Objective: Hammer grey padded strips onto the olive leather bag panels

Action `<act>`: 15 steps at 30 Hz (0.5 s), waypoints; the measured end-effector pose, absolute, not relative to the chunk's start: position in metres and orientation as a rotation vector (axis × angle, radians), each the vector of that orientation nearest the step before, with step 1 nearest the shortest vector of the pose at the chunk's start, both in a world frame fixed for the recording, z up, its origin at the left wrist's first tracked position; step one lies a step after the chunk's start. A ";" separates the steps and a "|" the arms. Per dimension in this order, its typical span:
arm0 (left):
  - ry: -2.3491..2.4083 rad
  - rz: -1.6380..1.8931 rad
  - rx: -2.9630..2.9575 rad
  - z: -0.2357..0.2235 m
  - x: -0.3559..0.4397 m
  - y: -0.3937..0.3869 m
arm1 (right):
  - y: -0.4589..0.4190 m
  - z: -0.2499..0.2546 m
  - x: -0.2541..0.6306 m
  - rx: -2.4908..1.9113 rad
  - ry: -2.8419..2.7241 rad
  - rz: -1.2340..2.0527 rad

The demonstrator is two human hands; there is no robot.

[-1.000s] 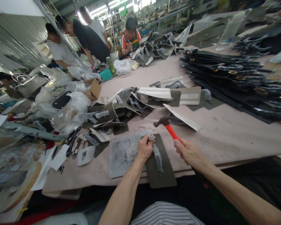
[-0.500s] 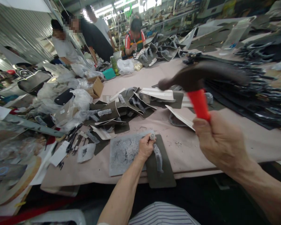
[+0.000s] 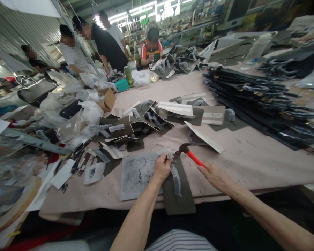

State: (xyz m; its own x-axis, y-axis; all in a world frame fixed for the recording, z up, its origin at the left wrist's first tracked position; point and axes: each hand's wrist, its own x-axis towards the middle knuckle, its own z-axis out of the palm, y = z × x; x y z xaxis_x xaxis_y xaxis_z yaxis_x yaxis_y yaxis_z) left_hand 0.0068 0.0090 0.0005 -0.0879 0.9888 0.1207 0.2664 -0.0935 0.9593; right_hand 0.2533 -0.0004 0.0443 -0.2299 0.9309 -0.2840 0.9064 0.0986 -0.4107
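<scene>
My left hand [image 3: 162,167] is closed around a short metal punch [image 3: 169,155], held upright with its round top showing. Under it lie the corner of a grey, worn slab [image 3: 136,176] and a dark olive panel [image 3: 181,198] with a plastic-wrapped handle [image 3: 176,179]. The panel hangs past the table's front edge. In my right hand [image 3: 216,176] is a claw hammer [image 3: 195,157] with a red handle. Its dark head is low, just right of the punch top; whether they touch I cannot tell.
Olive panels with wrapped handles [image 3: 122,127] lie across the middle of the table. Black pieces [image 3: 259,101] are stacked at the right. Plastic bags and a cardboard box [image 3: 107,99] crowd the left. A seated co-worker [image 3: 151,48] is at the far end; several people stand back left.
The hammer has come down from high on the right to beside the punch, with my right hand lowering too. My left hand stays in place on the punch.
</scene>
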 end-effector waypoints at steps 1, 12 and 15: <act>1.430 1.228 1.428 0.001 0.007 0.009 | 0.000 0.038 0.253 -1.988 -2.283 0.783; 1.216 1.252 1.097 0.001 -0.003 0.014 | -0.036 0.039 0.162 -1.091 -2.621 0.413; 1.208 1.493 0.759 0.004 0.000 0.025 | -0.043 0.019 0.156 -1.144 -2.658 0.345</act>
